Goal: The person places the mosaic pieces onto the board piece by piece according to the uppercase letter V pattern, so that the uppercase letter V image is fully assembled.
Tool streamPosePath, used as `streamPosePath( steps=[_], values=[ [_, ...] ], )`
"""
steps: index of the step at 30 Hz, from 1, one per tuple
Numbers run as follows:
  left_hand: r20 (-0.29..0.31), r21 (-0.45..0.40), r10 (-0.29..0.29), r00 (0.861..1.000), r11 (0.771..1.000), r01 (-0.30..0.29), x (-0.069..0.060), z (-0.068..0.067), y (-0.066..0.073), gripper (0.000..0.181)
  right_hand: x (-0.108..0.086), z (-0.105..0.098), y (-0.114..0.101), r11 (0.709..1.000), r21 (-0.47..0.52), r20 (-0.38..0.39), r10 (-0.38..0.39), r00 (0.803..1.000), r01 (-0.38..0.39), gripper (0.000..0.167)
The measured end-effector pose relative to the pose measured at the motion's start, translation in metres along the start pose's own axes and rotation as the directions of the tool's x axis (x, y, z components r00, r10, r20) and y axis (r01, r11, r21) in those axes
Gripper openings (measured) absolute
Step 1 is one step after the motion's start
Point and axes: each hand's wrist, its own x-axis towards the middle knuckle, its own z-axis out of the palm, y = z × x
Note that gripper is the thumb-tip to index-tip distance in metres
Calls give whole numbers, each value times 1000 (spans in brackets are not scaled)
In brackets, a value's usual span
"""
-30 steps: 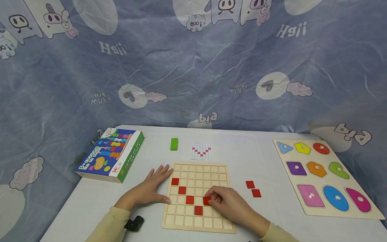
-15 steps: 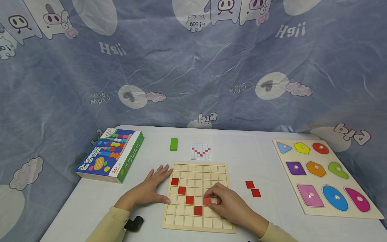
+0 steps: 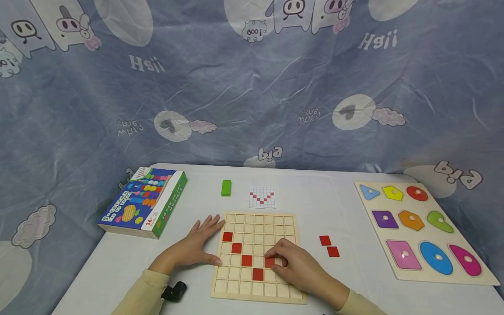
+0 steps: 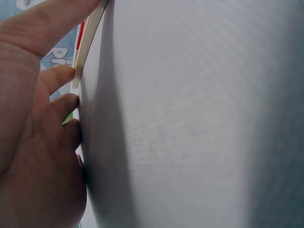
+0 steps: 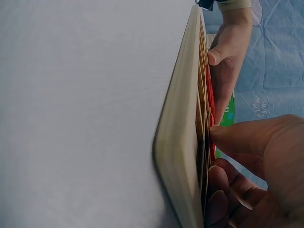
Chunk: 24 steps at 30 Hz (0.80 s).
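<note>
A wooden grid board lies on the white table, with red square tiles in some cells. One tile belongs to a slanting row running down from the left side. My right hand has curled fingers over the board, thumb and index finger at opposite edges of another red tile, which sits in a cell right of that row. In the right wrist view the thumb tip meets the red tile edge. My left hand is spread along the board's left edge, thumb and fingertips touching it.
Two loose red tiles lie right of the board. Behind it are a pattern card and a green block. A boxed set stands left; a shape puzzle board lies right.
The red tile under my right hand now lies flatter in its cell, and the thumb and index finger have parted a little around it. My left hand stays put.
</note>
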Motion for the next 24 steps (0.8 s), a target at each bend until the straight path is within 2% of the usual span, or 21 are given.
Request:
streamPosePath(
  steps=[14, 20, 24],
  values=[
    [-3, 3, -1, 1000, 1000, 1, 0, 1, -1, 114, 0, 0, 0, 1000, -10, 2, 1, 1000, -1, 21],
    [-2, -3, -7, 1000, 1000, 7, 0, 1, 0, 114, -2, -2, -1, 999, 25, 8, 42, 999, -43, 20],
    [2, 3, -13, 1000, 1000, 13, 1, 0, 0, 114, -4, -5, -2, 998, 39, -14, 56, 998, -56, 19]
  ],
)
